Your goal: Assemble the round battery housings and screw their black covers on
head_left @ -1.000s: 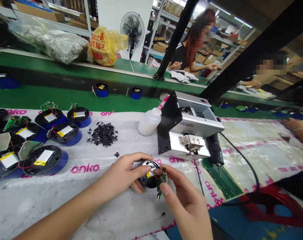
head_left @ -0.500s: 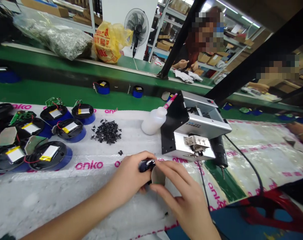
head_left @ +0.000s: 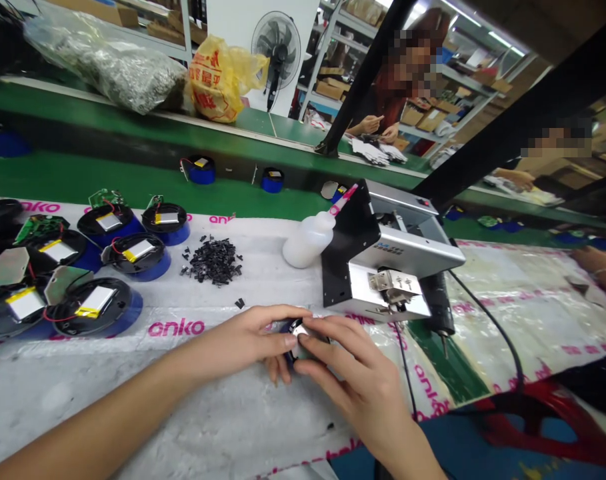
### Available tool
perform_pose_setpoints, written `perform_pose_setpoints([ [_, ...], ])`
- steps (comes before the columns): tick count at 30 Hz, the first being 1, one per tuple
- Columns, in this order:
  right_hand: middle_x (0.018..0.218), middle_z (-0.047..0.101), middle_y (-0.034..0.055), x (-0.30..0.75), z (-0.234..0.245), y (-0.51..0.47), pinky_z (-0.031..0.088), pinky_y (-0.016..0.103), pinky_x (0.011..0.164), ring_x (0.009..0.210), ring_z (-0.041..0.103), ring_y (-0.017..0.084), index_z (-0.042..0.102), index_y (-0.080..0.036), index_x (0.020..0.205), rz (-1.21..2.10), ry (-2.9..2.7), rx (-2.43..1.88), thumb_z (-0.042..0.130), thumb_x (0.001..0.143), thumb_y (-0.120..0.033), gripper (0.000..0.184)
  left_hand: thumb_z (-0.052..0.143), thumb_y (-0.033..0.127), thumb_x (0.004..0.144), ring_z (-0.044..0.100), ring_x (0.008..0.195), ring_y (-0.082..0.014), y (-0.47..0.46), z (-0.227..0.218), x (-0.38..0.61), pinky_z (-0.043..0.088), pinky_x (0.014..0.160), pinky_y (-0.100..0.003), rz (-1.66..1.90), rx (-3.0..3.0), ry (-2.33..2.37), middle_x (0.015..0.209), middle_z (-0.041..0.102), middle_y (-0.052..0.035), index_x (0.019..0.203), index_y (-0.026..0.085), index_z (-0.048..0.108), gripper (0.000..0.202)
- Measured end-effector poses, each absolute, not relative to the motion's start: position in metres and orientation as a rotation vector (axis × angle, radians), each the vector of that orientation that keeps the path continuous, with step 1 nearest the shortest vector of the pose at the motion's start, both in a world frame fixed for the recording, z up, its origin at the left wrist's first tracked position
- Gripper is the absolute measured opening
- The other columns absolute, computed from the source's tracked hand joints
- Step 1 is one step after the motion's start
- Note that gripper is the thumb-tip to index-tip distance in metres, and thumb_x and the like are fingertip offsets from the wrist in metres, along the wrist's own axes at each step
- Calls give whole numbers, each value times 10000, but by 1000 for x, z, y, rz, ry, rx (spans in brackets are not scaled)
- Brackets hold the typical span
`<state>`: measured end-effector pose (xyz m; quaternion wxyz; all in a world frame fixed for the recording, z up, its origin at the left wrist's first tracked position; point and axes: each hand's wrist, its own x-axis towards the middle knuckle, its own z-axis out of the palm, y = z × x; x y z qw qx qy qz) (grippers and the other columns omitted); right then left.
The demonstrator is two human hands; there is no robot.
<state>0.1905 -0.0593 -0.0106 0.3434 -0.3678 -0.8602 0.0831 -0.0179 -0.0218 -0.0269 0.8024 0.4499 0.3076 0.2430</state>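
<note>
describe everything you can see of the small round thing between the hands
The small round unit is mostly covered. What shows is a dark bluish, plastic-looking rim and a pale silvery patch on top. It is low over the white plastic sheet, in front of the metal machine. The left hand grips its left side; the right hand presses fingertips on its top. Whether it rests on the sheet cannot be told.

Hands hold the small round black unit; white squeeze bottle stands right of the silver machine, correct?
Wrong side: head view shows the white squeeze bottle left of the silver machine; left hand and right hand hold the small round black unit.
</note>
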Motion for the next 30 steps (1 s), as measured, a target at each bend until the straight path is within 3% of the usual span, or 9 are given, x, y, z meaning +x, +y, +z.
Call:
perform_pose_setpoints([
  [4,1347,534,149,190,-3,-67,535,492,956,1203,532,301,641,-193,1214,227,-2327,-1095,583,970,-169,252,615,362,917,673,605,-150,-25,-27,-12,516,564,-247,540,986,714,761,706,-38,1378,195,575,492],
  [6,1359,492,148,191,1,-69,512,503,971,1233,486,309,631,-207,1254,251,-2354,-1157,549,968,-135,306,592,372,922,662,596,-145,-27,-26,-9,511,550,-243,557,1007,760,801,713,-53,1382,191,570,495],
  [11,1150,582,102,190,3,-69,545,367,872,1079,551,234,638,-214,1224,299,-2283,-1135,557,974,-124,277,539,373,926,608,519,-133,-33,-23,-2,488,505,-236,581,1055,880,701,677,-36,1355,156,590,483],
  [17,1139,617,95,187,-4,-70,550,348,882,1054,588,227,614,-187,1192,292,-2193,-1236,588,979,-193,215,491,372,958,622,486,-131,-37,-23,1,503,508,-235,604,1098,939,650,677,-13,1368,157,585,472],
  [24,1129,623,56,189,-2,-68,543,327,896,1070,582,207,635,-226,1160,427,-2172,-1279,640,952,-193,210,652,339,897,703,632,-135,-37,-18,-4,581,677,-272,578,1029,912,887,738,-11,1385,222,569,509],
  [30,1112,612,55,188,-4,-72,555,316,884,1043,599,203,636,-229,1109,435,-2092,-1309,652,941,-207,170,572,309,934,655,503,-123,-40,-20,0,534,559,-220,609,1008,923,589,665,42,1371,182,570,455],
])
